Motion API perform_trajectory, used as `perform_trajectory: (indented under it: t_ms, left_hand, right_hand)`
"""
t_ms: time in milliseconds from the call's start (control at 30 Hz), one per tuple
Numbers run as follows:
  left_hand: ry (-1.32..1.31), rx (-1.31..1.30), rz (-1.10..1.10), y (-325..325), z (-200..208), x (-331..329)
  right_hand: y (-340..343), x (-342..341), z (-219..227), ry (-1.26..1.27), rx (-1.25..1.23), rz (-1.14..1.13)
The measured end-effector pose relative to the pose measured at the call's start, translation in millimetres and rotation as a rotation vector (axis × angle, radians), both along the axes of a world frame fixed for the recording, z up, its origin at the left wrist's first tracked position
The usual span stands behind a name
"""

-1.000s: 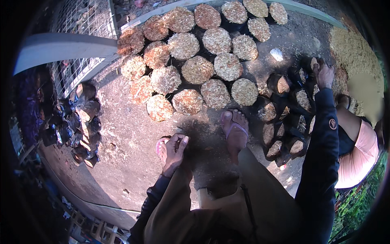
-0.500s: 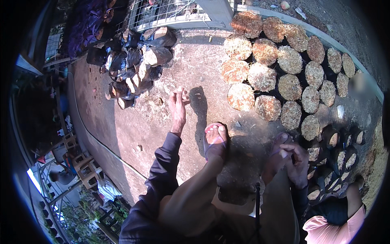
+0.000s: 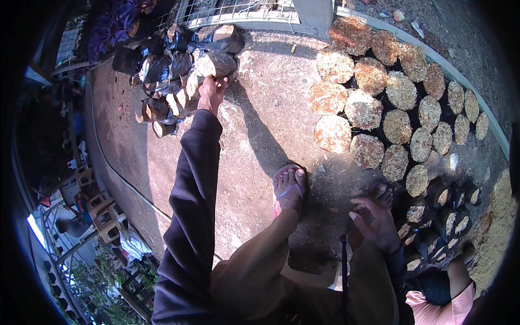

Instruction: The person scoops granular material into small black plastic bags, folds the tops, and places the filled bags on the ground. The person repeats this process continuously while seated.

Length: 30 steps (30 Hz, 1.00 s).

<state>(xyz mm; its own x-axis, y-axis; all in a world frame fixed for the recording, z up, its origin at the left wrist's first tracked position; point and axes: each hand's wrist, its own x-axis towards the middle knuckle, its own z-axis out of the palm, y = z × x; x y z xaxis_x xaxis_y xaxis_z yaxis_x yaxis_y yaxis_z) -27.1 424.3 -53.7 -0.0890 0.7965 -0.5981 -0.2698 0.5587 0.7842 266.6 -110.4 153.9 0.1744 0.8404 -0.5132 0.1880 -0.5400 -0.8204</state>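
My left hand reaches out to a pile of filled black plastic bags lying on their sides. Its fingers and thumb grip the near edge of one bag at the pile's right side; the fingertips are partly hidden. Over my right leg, my right hand hangs with its fingers loosely stretched and apart, holding nothing. Upright black bags with straw-like tops stand packed in rows at the right.
Smaller black bags fill the lower right, where another person in a pink top bends close by. My sandalled left foot rests on the dirt floor. A wire mesh fence borders the back; plastic chairs stand far left.
My left hand has moved forward and left, from above the bare floor to the bag pile, and its fingers now meet a bag. My right hand's fingers have loosened and spread.
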Motion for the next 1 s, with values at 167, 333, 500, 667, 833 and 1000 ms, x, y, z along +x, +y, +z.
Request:
perform_trajectory:
  t_ms: [167, 333, 500, 667, 833, 1000]
  left_hand:
    - [0.333, 0.414, -0.215, -1, -15, -4]
    - [0.570, 0.402, -0.053, -40, 7, 6]
    - [0.226, 0.460, -0.043, -93, 35, 1]
    - [0.308, 0.471, -0.341, -179, 73, -29]
    - [0.290, 0.332, -0.546, -267, 105, -39]
    - [0.177, 0.226, -0.914, -341, 111, -8]
  right_hand:
    - [0, 1, -4, -0.035, 0.034, 0.048]
    - [-6, 1, -7, -0.047, 0.011, 0.034]
    - [-12, 2, -10, -0.075, -0.011, 0.020]
    - [-15, 3, -13, -0.145, 0.007, 0.026]
    - [-15, 2, -27, -0.056, 0.008, 0.071]
    - [-15, -10, -62, 0.078, 0.051, -0.011]
